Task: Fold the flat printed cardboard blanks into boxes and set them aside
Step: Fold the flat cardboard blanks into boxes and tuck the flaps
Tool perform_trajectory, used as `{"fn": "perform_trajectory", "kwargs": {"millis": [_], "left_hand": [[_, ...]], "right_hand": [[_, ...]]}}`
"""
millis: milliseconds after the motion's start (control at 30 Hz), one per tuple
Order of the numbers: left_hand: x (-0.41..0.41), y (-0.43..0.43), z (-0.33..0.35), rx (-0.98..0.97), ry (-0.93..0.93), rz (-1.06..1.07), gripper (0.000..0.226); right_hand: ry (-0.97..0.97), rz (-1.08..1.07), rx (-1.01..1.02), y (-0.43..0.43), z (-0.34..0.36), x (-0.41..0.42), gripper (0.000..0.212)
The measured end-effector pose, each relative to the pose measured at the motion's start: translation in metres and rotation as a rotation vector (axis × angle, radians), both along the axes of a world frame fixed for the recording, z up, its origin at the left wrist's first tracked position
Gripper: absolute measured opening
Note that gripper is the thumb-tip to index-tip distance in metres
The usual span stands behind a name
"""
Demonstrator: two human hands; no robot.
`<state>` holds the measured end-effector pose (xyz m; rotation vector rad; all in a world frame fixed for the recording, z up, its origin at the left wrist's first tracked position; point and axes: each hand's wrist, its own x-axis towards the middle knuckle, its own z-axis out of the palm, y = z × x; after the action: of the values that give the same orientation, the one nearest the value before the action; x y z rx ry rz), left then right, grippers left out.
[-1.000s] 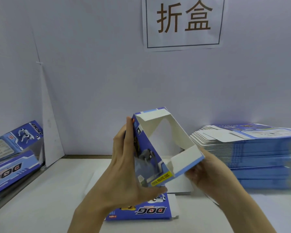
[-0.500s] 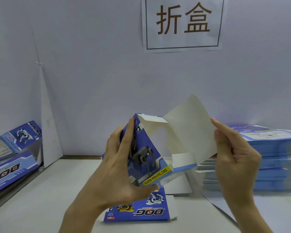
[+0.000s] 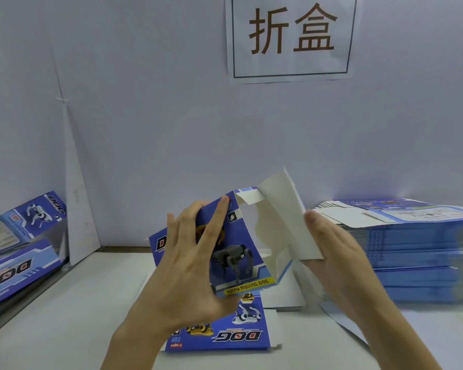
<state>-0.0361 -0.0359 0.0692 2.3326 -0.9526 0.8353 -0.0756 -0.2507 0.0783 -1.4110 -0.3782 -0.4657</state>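
Cardboard box [image 3: 241, 252], printed blue, white inside.

Printed sign [image 3: 292, 38] on wall [image 3: 145, 129]; white table [image 3: 78, 303] below.

Packing workstation, enclosed by plain white partition walls [image 3: 145, 129]. A paper sign [image 3: 290, 36] reading 折盒 is taped above the white tabletop [image 3: 78, 303]. A stack of flat blanks [image 3: 412, 249] is piled right, with folded boxes [image 3: 19, 249] left.
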Motion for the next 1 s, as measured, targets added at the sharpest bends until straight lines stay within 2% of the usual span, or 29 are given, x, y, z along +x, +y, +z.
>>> {"fn": "perform_trajectory", "kwargs": {"millis": [100,167,300,467,567,700,833,1000], "left_hand": [[0.0,0.003,0.001,0.024,-0.045,0.047,0.126],[0.0,0.004,0.001,0.014,-0.049,0.049,0.127],[-0.001,-0.002,-0.001,0.038,-0.05,0.029,0.127],[0.0,-0.001,-0.002,0.036,-0.048,0.032,0.129],[0.0,-0.002,-0.001,0.051,-0.026,0.042,0.129],[-0.003,-0.007,-0.002,0.07,-0.02,0.092,0.126],[-0.004,-0.01,-0.001,0.069,-0.056,0.119,0.128],[-0.006,-0.011,-0.002,0.062,-0.072,0.114,0.125]], "right_hand": [[-0.087,-0.309,-0.173,0.004,-0.004,0.005,0.023],[-0.111,-0.409,-0.169,0.001,-0.005,0.006,0.028],[-0.114,-0.305,-0.062,0.005,0.0,0.001,0.02],[-0.135,-0.439,-0.046,0.004,-0.004,0.004,0.024],[-0.16,-0.34,0.004,0.008,-0.002,0.002,0.025],[-0.153,-0.196,-0.111,0.025,-0.007,0.004,0.031],[-0.15,-0.239,-0.208,0.04,-0.017,0.005,0.038],[-0.13,-0.23,-0.21,0.043,-0.018,0.006,0.038]]}}
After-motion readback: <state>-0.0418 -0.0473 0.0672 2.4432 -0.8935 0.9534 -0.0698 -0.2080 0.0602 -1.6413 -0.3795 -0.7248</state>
